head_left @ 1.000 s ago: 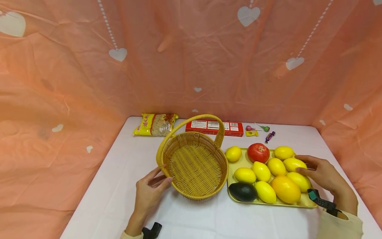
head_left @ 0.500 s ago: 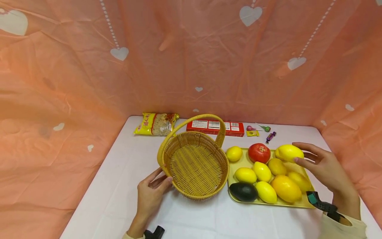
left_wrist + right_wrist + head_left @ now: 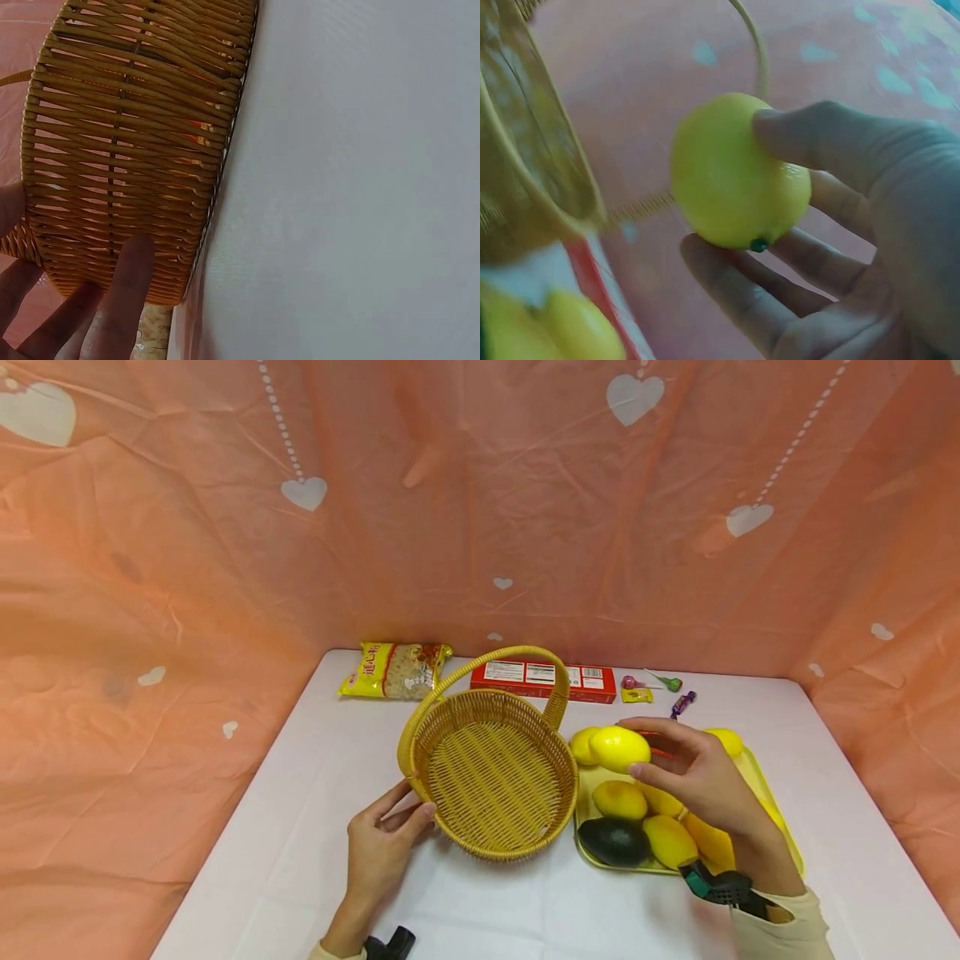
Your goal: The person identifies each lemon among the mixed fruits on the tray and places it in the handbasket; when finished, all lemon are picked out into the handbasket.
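The right hand [image 3: 693, 772] holds a yellow lemon [image 3: 619, 748] in the air, its grip curled round the fruit with thumb on one side and fingers [image 3: 742, 296] on the other. The lemon hangs above the near-left corner of the yellow tray [image 3: 780, 827], just at 3 o'clock of the wicker basket [image 3: 491, 772] and clear of its rim. The left hand [image 3: 382, 847] rests at the basket's 7 o'clock, its straight fingers [image 3: 131, 281] pressed against the woven wall, grip loose and holding nothing.

The basket's arched handle [image 3: 487, 664] rises over its far side, at 12 o'clock; nothing lies inside it. On the tray under and behind the right hand sit more lemons [image 3: 618, 799], a dark avocado [image 3: 613, 841] at the near-left corner, and an orange-yellow fruit [image 3: 708, 842] partly hidden by the wrist. The hand covers much of the tray's middle.

Along the counter's [image 3: 315, 827] far edge lie a yellow noodle packet [image 3: 393, 669] at 11 o'clock of the basket, a red box [image 3: 543, 681] behind the handle, and a few small sweets [image 3: 656, 689] at 1 o'clock. Peach cloth with white hearts [image 3: 480, 510] backs the scene.
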### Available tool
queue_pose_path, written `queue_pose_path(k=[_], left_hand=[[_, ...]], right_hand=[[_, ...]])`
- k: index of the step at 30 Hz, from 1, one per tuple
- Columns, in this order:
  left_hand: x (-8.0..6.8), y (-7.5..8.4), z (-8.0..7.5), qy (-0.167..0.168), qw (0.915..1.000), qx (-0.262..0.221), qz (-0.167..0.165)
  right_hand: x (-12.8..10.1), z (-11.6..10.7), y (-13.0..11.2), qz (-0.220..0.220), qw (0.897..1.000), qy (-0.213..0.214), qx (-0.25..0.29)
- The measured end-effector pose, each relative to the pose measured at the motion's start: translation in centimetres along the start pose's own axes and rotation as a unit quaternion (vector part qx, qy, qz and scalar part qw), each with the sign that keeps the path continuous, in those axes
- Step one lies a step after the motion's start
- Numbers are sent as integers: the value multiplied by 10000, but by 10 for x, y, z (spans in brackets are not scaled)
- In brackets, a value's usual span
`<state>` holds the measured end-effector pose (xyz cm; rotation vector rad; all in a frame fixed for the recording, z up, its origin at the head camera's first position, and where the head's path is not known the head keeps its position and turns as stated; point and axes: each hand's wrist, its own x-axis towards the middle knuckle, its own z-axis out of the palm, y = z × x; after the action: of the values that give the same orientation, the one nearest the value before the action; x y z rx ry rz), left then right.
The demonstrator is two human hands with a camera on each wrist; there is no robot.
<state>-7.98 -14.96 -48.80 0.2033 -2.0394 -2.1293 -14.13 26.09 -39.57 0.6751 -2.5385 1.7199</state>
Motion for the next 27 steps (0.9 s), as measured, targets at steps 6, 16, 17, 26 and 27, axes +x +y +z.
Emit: queue_pose_path(k=[6, 16, 17, 26, 27], left_hand=[[1, -2, -1, -15, 10000, 31, 88], [2, -5, -1, 38, 9988, 421, 243], [2, -5, -1, 52, 9985, 479, 243], [-1, -3, -1, 157, 9914, 1169, 561], [-1, -3, -2, 169, 9898, 1271, 622]], right_hand=[[22, 47, -1, -8, 9971, -659, 375], [48, 116, -2, 41, 9850, -1559, 742], [50, 121, -2, 23, 9845, -1602, 712], [63, 156, -3, -98, 9869, -1600, -185], [64, 160, -2, -78, 9868, -1597, -251]])
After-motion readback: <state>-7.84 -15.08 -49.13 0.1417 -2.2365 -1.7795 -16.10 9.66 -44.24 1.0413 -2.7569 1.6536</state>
